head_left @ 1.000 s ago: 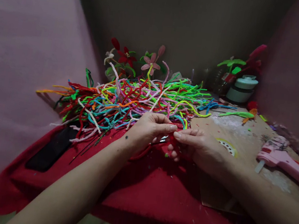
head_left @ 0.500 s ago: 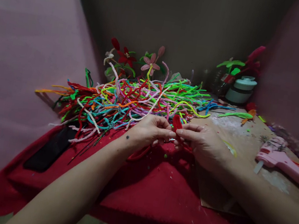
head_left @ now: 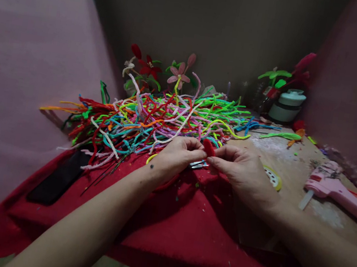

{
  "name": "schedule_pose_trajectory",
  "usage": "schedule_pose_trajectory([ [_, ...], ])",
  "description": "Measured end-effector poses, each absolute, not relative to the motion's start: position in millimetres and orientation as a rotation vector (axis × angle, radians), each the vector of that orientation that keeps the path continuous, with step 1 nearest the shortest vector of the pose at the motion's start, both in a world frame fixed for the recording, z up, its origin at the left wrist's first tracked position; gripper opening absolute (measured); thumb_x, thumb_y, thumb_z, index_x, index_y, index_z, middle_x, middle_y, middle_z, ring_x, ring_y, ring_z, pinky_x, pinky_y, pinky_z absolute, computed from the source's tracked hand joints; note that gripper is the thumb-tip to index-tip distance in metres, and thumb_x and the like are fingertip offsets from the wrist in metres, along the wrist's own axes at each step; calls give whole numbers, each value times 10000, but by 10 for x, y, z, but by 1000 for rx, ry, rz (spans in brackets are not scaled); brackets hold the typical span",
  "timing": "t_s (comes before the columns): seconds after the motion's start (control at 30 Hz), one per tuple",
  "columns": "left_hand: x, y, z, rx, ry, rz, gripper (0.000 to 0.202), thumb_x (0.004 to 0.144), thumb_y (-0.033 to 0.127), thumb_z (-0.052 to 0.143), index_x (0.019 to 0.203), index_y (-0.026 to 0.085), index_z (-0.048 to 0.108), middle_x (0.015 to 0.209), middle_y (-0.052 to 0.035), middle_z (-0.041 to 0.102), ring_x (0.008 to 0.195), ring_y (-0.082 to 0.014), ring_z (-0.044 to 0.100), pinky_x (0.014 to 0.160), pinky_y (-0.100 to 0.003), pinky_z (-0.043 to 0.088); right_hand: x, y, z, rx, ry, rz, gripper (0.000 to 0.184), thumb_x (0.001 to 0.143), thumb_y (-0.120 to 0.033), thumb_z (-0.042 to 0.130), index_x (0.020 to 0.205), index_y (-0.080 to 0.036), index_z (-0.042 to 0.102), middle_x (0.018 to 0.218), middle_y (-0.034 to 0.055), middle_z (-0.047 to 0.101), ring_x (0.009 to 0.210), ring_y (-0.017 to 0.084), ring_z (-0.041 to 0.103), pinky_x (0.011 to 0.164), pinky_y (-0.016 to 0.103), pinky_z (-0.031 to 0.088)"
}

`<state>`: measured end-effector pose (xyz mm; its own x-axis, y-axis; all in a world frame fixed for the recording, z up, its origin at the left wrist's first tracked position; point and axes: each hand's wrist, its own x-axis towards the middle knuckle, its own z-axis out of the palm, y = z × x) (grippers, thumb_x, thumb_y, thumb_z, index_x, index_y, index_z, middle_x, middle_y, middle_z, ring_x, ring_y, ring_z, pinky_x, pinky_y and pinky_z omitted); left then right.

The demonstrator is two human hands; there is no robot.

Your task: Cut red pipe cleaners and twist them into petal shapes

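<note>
Red felt cloth (head_left: 183, 233) draped over a worn wooden table (head_left: 295, 163); both hands meet on one red chenille piece (head_left: 209, 147).
Felt is matte, flecked with lint. Behind it lies a loose heap of pipe cleaners (head_left: 160, 119): thin, fuzzy, bent stems in green, blue, red, pink and orange. Pink plastic glue gun (head_left: 335, 192) lies well to the right. Left hand (head_left: 176, 156) and right hand (head_left: 243, 173) are together, fingertips clamped on the piece from either side. Piece sits just above the cloth's far edge, near the heap: short, plush, folded to a rounded lobe. Long axis roughly upright, rounded end up. Thin shiny metal tips (head_left: 198, 164) show under the left fingers; cannot tell what tool.
</note>
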<state>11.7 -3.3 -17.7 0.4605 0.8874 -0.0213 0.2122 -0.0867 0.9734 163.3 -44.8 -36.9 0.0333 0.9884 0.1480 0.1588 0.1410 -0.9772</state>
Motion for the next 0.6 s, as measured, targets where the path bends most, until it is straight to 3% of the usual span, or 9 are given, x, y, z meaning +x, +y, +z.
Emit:
schedule_pose_trajectory([
  [0.23,116,-61,-146,1677,1090,663,87,644,198,549,646,122,592,554,40,479,508,-65,367,509,-222,267,1619,-458,-354,-1225,-1335,1058,122,644,-254,694,685,-144,660,619,-5,613,544,93,490,522,226,369],
  [0.4,102,-50,-147,1576,864,783,60,618,113,553,660,117,596,591,36,528,548,-60,427,556,-203,325,1639,-420,-397,-1061,-1153,1327,165,564,-227,752,671,-150,651,596,-28,591,520,76,480,534,223,380],
  [0.6,85,-6,-209,1407,653,822,75,631,113,602,705,123,610,644,21,572,572,-70,507,588,-213,395,1636,-408,-429,-958,-1075,1383,192,555,-218,772,693,-155,653,628,-25,617,544,76,513,559,221,385],
])
